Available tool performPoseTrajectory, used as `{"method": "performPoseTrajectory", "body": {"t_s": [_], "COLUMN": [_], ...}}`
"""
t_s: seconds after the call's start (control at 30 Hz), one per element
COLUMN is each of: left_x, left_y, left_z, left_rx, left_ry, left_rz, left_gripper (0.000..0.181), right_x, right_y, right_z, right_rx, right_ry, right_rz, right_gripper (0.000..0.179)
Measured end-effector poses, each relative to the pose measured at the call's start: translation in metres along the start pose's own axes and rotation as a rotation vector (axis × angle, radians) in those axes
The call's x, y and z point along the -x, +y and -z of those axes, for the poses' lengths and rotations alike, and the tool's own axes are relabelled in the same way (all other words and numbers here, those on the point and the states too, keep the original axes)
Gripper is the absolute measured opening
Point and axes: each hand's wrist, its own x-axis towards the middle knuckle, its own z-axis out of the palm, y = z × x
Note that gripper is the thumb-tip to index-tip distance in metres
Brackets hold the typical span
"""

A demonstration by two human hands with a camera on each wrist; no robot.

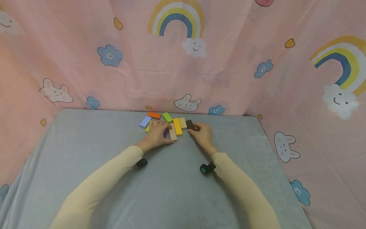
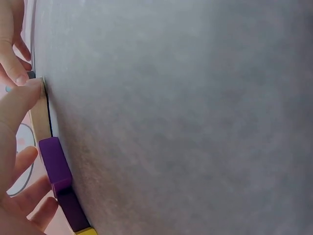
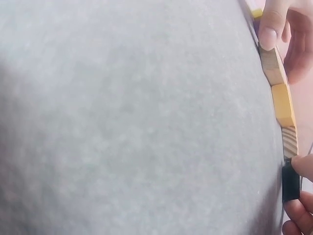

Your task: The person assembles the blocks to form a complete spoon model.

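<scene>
My left hand (image 1: 156, 133) pinches a beige wooden block (image 1: 172, 133), the thumb on its near end and the index finger farther back. Under that hand, partly hidden, lie a purple block (image 2: 56, 159) and a yellow block (image 1: 147, 129). A dark block (image 1: 190, 124) is between the thumb and fingers of my right hand (image 1: 203, 136). Between the beige and dark blocks lie a yellow-orange block (image 1: 177, 127) and a striped wooden block (image 1: 183, 123), side by side. The right wrist view shows this row of blocks edge-on, the dark block (image 3: 291, 182) lowest.
Behind the left hand lie a light blue block (image 1: 145, 121), an orange block (image 1: 154, 115) and a green block (image 1: 167, 117). Grey cloth covers the table (image 1: 171, 190). A pink patterned curtain (image 1: 137, 86) hangs along the table's back edge. Dark wrist cameras sit under both sleeves.
</scene>
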Motion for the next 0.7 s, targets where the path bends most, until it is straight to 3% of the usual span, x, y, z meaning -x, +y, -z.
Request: {"method": "performPoseTrajectory", "body": {"t_s": [0.4, 0.7], "left_x": [0.005, 0.026], "left_y": [0.005, 0.015], "left_z": [0.009, 0.015], "left_rx": [0.064, 0.141], "left_ry": [0.035, -0.018], "left_rz": [-0.018, -0.063], "left_gripper": [0.061, 0.061], "right_x": [0.0, 0.001], "right_y": [0.003, 0.003], "right_z": [0.005, 0.012], "right_rx": [-0.038, -0.068], "right_ry": [0.023, 0.039], "right_rz": [0.016, 0.012], "right_gripper": [0.038, 0.037]}}
